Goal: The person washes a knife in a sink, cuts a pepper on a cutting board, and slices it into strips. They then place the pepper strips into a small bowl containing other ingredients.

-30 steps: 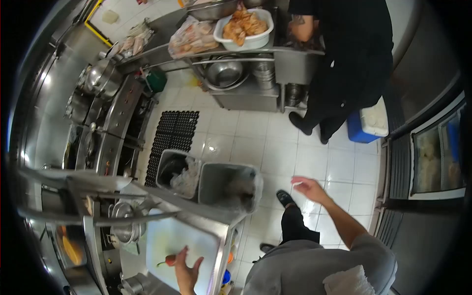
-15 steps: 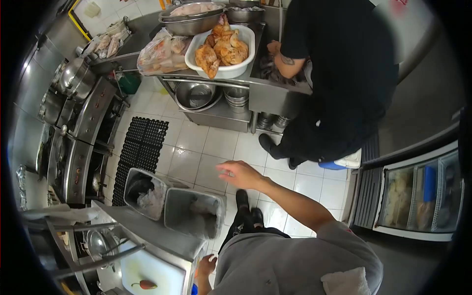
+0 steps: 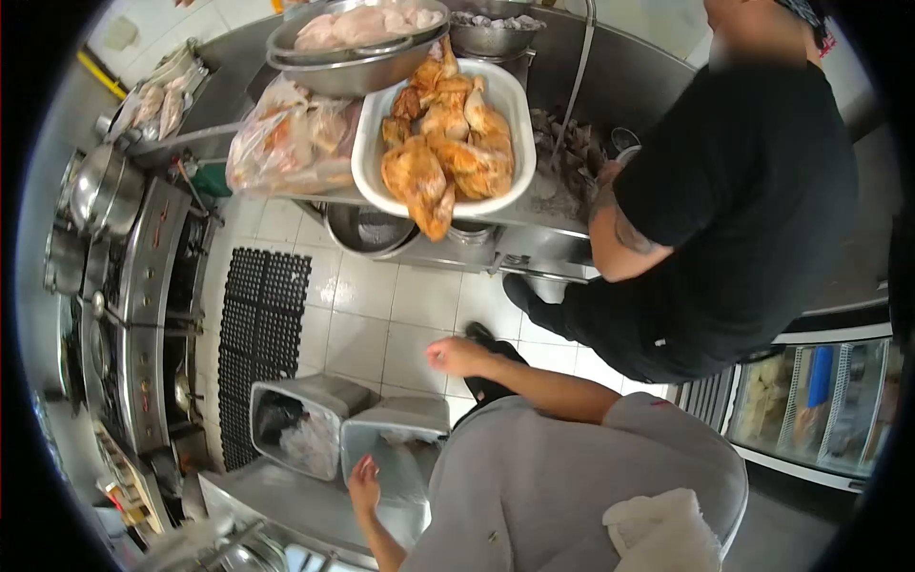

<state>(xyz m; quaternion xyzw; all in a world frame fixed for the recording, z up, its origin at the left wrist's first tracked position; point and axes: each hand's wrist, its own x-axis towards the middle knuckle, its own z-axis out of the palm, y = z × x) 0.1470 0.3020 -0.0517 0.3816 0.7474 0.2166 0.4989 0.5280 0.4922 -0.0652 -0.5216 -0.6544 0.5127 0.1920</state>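
My right hand [image 3: 456, 357] hangs in front of me over the tiled floor, fingers loosely curled, holding nothing I can make out. My left hand [image 3: 363, 481] is low beside me with fingers spread and empty, just over the nearer of two grey bins [image 3: 396, 448]. Ahead stands a steel table [image 3: 572, 205] bearing a white tray [image 3: 367, 167] heaped with orange seasoned chicken [image 3: 448, 143].
A co-worker in a black shirt [image 3: 743, 210] works at the steel table's right side. A steel bowl of raw chicken [image 3: 357, 33] and bagged meat [image 3: 286, 143] sit beside the tray. Stove with pots [image 3: 105, 210] runs along the left; a black floor mat [image 3: 257, 315] lies beside it. A glass-door fridge [image 3: 820, 400] is right.
I have moved away from the cutting board with the red pepper toward the steel table. My right hand swung in from the right to the middle; my left hand left the board.
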